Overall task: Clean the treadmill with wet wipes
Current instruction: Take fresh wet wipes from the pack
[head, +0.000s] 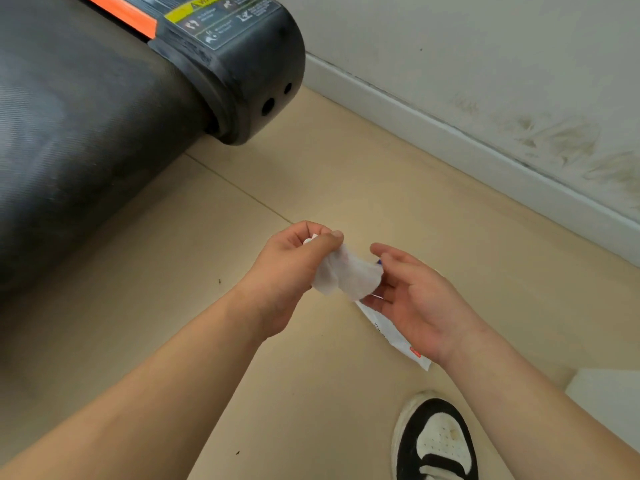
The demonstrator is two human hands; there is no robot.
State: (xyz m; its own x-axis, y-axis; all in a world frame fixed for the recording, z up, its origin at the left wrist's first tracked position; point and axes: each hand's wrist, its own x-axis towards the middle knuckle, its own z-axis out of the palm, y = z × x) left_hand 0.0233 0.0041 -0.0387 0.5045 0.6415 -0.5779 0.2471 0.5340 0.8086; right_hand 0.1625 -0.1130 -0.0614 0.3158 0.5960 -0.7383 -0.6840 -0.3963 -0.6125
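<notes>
The treadmill (86, 126) fills the upper left: dark belt, black end cap with warning stickers, orange side strip. Over the floor in front of it, my left hand (294, 268) pinches a crumpled white wet wipe (346, 275) between thumb and fingers. The wipe's other end reaches my right hand (415, 299). That hand holds a white wet wipe packet (391, 334), whose lower end sticks out beneath the palm. Both hands are well to the right of the belt and below the end cap.
Beige tiled floor (311, 188) lies under the hands. A white baseboard and scuffed wall (485, 98) run along the right. My black-and-white shoe (436, 441) stands at the bottom right, and a white object's corner (609, 403) shows at the right edge.
</notes>
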